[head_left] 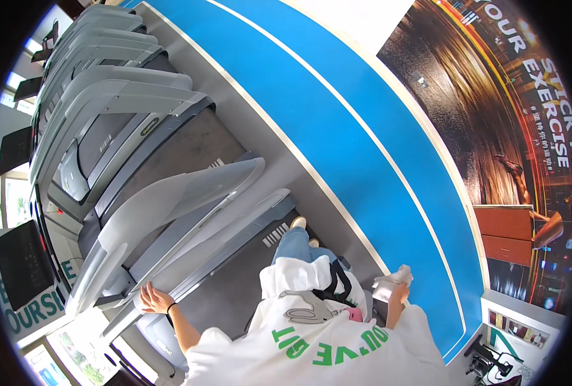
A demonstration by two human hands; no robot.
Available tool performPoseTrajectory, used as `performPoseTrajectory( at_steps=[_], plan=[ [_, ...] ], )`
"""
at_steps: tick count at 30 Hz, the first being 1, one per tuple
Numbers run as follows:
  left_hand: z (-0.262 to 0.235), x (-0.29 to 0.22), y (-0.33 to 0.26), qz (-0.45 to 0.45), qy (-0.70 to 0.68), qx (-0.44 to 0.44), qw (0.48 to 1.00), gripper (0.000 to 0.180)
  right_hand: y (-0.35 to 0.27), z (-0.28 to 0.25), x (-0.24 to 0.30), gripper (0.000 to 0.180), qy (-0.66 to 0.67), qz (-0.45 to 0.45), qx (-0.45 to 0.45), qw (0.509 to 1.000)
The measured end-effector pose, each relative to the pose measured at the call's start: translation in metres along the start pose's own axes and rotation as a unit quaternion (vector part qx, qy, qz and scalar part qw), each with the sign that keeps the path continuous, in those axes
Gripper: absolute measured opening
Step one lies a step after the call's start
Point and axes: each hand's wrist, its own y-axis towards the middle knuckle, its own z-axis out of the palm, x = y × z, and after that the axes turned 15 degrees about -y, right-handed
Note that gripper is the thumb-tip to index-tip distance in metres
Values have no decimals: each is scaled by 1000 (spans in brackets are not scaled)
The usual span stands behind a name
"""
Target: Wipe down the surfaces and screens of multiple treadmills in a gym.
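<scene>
— Where are the hands right now?

— The left hand (152,300) lies flat, fingers spread, on the grey side rail (199,273) of the nearest treadmill (189,212). The right hand (399,291) is raised out to the side, fingers pressed around a crumpled white cloth (394,279) — it hangs above the edge of the blue floor strip (337,128), well apart from the machine.

— What could go wrong from here?

— I judge the stance is the weak point. The person stands on the treadmill's dark belt (234,296), leaning on one open palm; if the palm slides on the smooth rail, balance goes with it. The cloth is only bunched in the fingers, so a loose fold could slip out and drop to the floor.

— Any containers about?

— None near the hands. A black strap (337,283) crosses the white shirt (311,347) — whether it carries a bag, I cannot tell. A shelf (520,331) at the lower right holds small items, too small to make out.
</scene>
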Motion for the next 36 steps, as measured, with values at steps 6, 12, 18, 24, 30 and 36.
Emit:
performPoseTrajectory(
  at_steps=[6,12,18,24,30,36],
  plan=[
    [3,-54,-9,-315,28,-55,947,58,52,-21,6,51,-7,44,12,999],
    [25,-163,0,-653,-354,-205,637,90,97,-17,1,52,-56,-94,0,994],
    [13,-153,3,-640,-287,-216,679,94,42,-108,48,52,188,28,24,981],
    [7,-186,3,-634,-234,-223,702,87,36,-61,40,52,56,-81,56,994],
    [10,-181,3,-628,-268,-246,688,93,42,-60,77,50,124,-150,48,980],
    [21,-156,-3,-610,-228,-270,710,95,89,-111,207,49,59,-243,16,968]
  ],
)
